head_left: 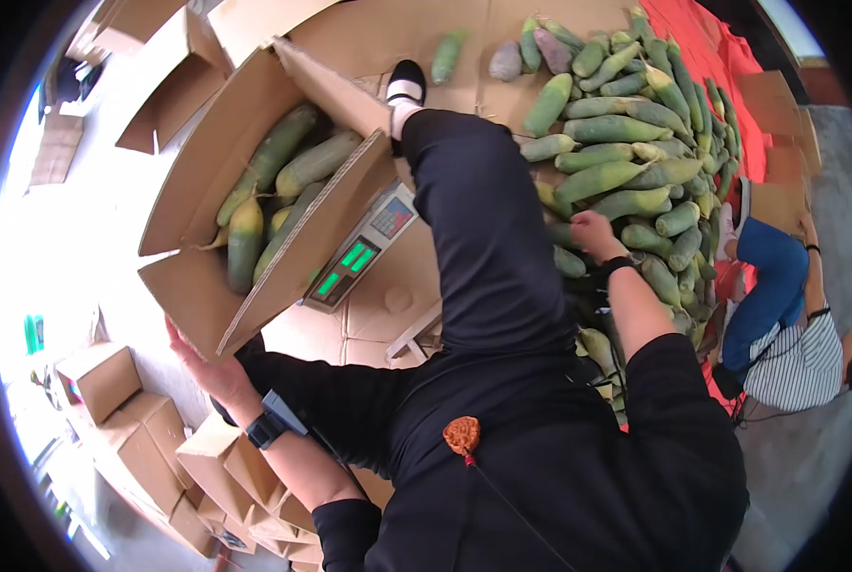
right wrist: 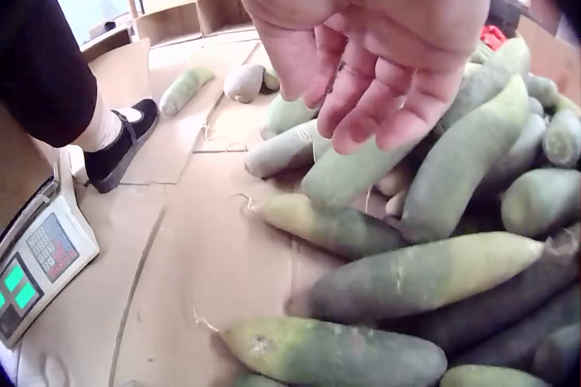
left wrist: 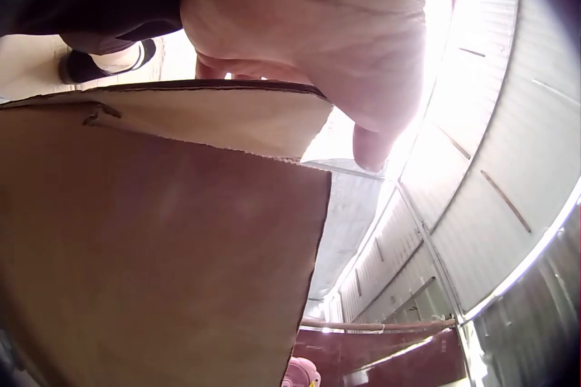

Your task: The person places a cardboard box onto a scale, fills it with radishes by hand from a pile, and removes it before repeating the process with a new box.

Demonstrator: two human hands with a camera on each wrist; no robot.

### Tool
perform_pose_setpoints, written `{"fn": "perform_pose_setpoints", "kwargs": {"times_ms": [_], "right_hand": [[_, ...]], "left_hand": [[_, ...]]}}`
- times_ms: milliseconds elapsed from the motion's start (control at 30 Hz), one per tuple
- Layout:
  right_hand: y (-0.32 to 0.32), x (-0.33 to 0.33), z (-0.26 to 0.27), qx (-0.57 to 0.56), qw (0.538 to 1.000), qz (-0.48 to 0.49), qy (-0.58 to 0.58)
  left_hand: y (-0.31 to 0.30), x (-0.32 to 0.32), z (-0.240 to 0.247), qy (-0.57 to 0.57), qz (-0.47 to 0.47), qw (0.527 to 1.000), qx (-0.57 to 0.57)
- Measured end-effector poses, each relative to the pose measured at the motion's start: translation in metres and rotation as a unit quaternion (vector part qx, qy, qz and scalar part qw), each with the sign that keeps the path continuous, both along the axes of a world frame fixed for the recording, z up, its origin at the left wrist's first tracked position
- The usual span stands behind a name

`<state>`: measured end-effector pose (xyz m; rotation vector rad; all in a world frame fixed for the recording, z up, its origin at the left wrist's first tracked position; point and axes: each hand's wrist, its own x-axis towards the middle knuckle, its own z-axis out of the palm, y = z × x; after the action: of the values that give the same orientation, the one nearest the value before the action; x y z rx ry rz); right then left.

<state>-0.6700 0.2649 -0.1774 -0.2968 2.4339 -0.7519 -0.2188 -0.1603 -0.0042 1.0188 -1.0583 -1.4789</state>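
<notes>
My left hand (head_left: 218,374) lies against the near end of an open cardboard box (head_left: 183,195), its fingers long and extended along the flap. In the left wrist view the thumb (left wrist: 368,146) stands apart from the cardboard flap (left wrist: 172,224), and the fingers are partly hidden behind its edge. Several green radishes (head_left: 272,157) lie inside the box, which rests on a digital scale (head_left: 374,238) with lit green displays. Over the near side of a large radish pile (head_left: 617,129) hovers my right hand (right wrist: 381,51), fingers loosely bent and nothing in them. Just below it is a pale green radish (right wrist: 359,169).
My bent leg (head_left: 488,229) stands between the scale and the pile. A small wooden stool (head_left: 415,334) is near my body. Cardboard boxes (head_left: 140,439) stack up at the lower left. Another person (head_left: 788,353) sits beyond the pile, beside a red sheet (head_left: 731,57).
</notes>
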Motion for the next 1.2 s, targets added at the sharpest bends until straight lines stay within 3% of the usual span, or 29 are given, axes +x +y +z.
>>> {"fn": "perform_pose_setpoints", "kwargs": {"times_ms": [33,100,167,200,267,367,400,467,533,567,600,667,700,800,900,1100,1200], "right_hand": [[-0.006,0.018,0.012,0.015,0.994,-0.057,-0.09],[0.019,0.041,-0.049,0.016,0.999,0.029,-0.036],[-0.002,0.074,-0.016,0.112,0.979,0.158,-0.066],[0.009,0.087,-0.029,0.112,0.98,0.152,-0.065],[0.003,0.108,-0.036,0.004,0.979,0.172,-0.106],[0.018,0.105,-0.014,0.101,0.968,0.191,-0.131],[0.035,0.101,-0.033,0.106,0.973,0.148,-0.138],[0.046,0.083,-0.011,0.083,0.979,0.0,-0.187],[0.066,0.059,-0.007,0.112,0.978,-0.062,-0.165],[0.092,0.046,-0.029,0.105,0.993,-0.012,-0.043],[0.096,0.039,-0.006,0.119,0.992,0.013,0.045],[0.11,0.019,0.014,0.194,0.98,-0.047,0.009],[0.118,0.017,0.018,0.21,0.974,-0.071,0.049],[0.133,0.024,0.026,0.223,0.969,-0.059,0.086],[0.125,0.045,0.034,0.297,0.954,-0.02,0.032],[0.09,0.086,0.023,0.47,0.868,0.135,0.084],[0.084,0.086,0.022,0.483,0.865,0.119,0.067]], "left_hand": [[-0.001,0.001,-0.001,0.004,-0.01,1.0,0.003],[-0.001,0.002,-0.002,-0.012,0.004,1.0,0.011],[0.002,-0.001,0.002,-0.013,-0.003,1.0,0.021],[0.002,-0.001,0.003,-0.015,0.01,0.999,0.032],[0.002,-0.002,0.004,-0.015,0.024,0.999,0.034],[0.003,-0.003,0.005,-0.014,0.044,0.998,0.051],[0.003,-0.004,0.005,-0.015,0.039,0.998,0.053],[0.005,-0.006,0.007,-0.03,0.035,0.998,0.045],[0.006,-0.006,0.006,-0.031,0.025,0.998,0.045],[0.005,-0.005,0.006,-0.029,0.022,0.999,0.041],[0.005,-0.005,0.006,-0.031,0.018,0.998,0.041],[0.005,-0.006,0.006,-0.05,0.021,0.998,0.037],[0.005,-0.005,0.006,-0.051,0.019,0.998,0.038],[0.003,-0.004,0.004,-0.06,0.011,0.998,0.025],[0.004,-0.005,0.005,-0.061,0.022,0.997,0.029],[0.007,-0.011,0.009,-0.053,0.047,0.996,0.047],[0.004,-0.005,0.005,-0.058,0.036,0.997,0.043]]}}
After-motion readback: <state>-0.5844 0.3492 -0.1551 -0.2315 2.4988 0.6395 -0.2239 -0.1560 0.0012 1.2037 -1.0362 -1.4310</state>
